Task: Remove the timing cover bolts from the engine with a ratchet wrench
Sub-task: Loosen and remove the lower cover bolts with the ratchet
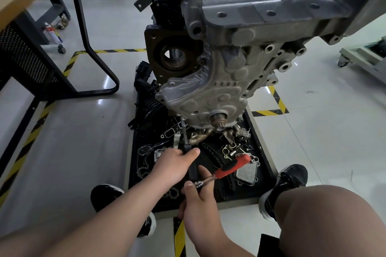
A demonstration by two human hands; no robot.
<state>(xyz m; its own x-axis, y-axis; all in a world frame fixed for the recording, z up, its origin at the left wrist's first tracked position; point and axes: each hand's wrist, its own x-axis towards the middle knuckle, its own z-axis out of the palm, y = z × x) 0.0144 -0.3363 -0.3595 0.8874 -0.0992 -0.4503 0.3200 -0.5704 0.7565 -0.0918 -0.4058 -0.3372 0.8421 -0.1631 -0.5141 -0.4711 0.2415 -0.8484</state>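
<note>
my left hand (175,162) grips the black extension bar (184,133), its tip on a bolt (182,119) at the grey timing cover's (208,94) lower edge. my right hand (200,204) pinches the chrome head of the red-handled ratchet wrench (227,168).

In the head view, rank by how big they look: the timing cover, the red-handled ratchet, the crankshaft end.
1. timing cover
2. red-handled ratchet
3. crankshaft end
The ratchet lies nearer the camera, which flatters it, but the order looks clear.
</note>
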